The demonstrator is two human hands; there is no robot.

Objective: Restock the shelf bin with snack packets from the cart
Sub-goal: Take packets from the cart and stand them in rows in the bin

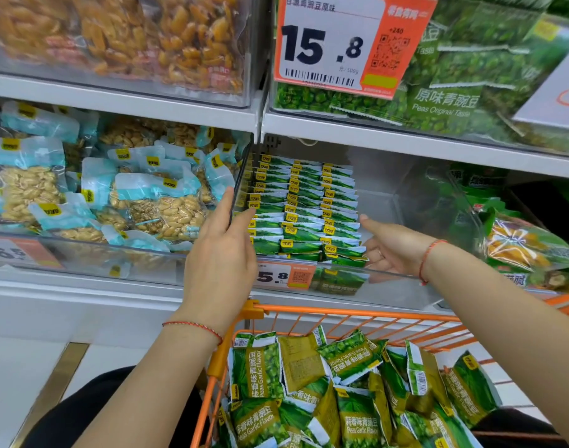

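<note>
Snack packets point(347, 392) lie loose in the cart point(357, 313), below both hands; left hand point(220, 253) and right hand point(391, 245), both released, flank the bin's point(389, 273) rows.

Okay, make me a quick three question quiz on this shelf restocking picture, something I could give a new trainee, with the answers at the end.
1. True or false: the left hand is holding a green snack packet.
2. Where do the loose green garlic pea packets lie? A) in the orange wire cart B) on the floor C) on the top shelf
3. Fill in: the packets in the clear plastic shelf bin stand in ___ neat rows.

Key
1. False: its fingers rest on the dark bin divider and hold no packet.
2. A
3. Three; the right hand is open beside the stacked rows of green packets.
</note>
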